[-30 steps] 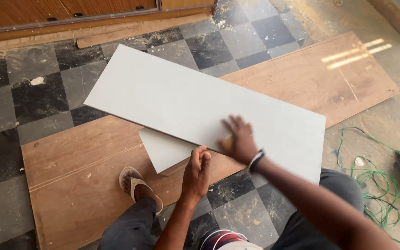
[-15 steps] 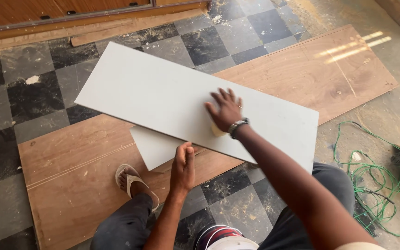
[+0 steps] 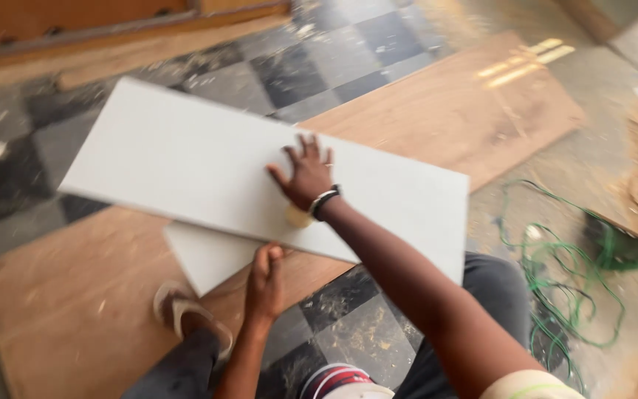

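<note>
The long white panel [image 3: 186, 162] is a flat, smooth-faced rectangle with crisp straight edges, lying slantwise across a sheet of reddish-brown plywood [image 3: 75, 295] on the floor. Under its near edge a smaller white piece [image 3: 204, 255] of the same matte material pokes out. The right hand [image 3: 306, 176] lies palm down on the panel's face near its middle, fingers [image 3: 308, 144] spread flat rather than gripping, and a small yellowish pad [image 3: 296, 217] shows at the heel of the palm; a dark band circles the wrist. The left hand [image 3: 264, 281] rests at the panel's near edge with its fingers held together and lightly curled against the board; whether they pinch the edge cannot be told.

Against the earlier pictures, the right hand has travelled up and leftward across the panel, from near its lower right end toward the middle, while the left hand has stayed at the near edge. The view has also swung, and this picture is more blurred.

A sandalled foot [image 3: 186, 314] rests on the plywood just left of the left forearm. The floor [image 3: 348, 325] beneath is glossy, mottled tile in a black-and-grey checker, dusted with sawdust. A second plywood sheet [image 3: 467, 111] runs off to the upper right, and a tangle of thin green cable [image 3: 555, 281] lies on the concrete at the right.
</note>
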